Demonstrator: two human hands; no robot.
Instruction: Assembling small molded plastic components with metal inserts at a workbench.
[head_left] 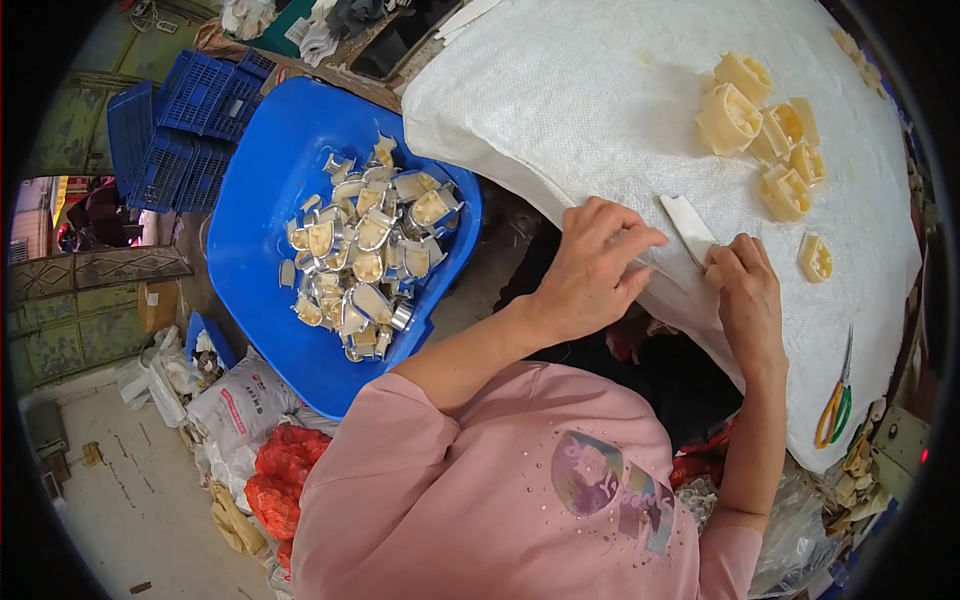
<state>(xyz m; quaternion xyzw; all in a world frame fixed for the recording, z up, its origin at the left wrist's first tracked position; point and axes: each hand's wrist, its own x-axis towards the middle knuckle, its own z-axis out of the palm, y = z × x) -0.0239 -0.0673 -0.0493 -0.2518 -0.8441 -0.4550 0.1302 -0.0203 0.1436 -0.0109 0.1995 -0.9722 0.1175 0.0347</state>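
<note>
My right hand (752, 300) is closed at the near end of a knife with a flat pale blade (688, 228), low over the white-covered table. The blade points away from me and to the left. A small pale bit shows by the fingertips; whether it is the handle or a plastic piece, I cannot tell. My left hand (595, 265) hovers at the table's near edge, fingers apart and nothing in them. To the right of the knife sits a cream plastic part (816, 258), with several similar parts (730, 118) clustered farther back.
A blue tub (245, 235) on the left holds many silver-and-cream parts (370, 265). Scissors (836, 400) with green and orange handles lie at the right of the white table cover (560, 90). Blue crates (200, 110), sacks (240, 400) and red bags (280, 475) crowd the left side.
</note>
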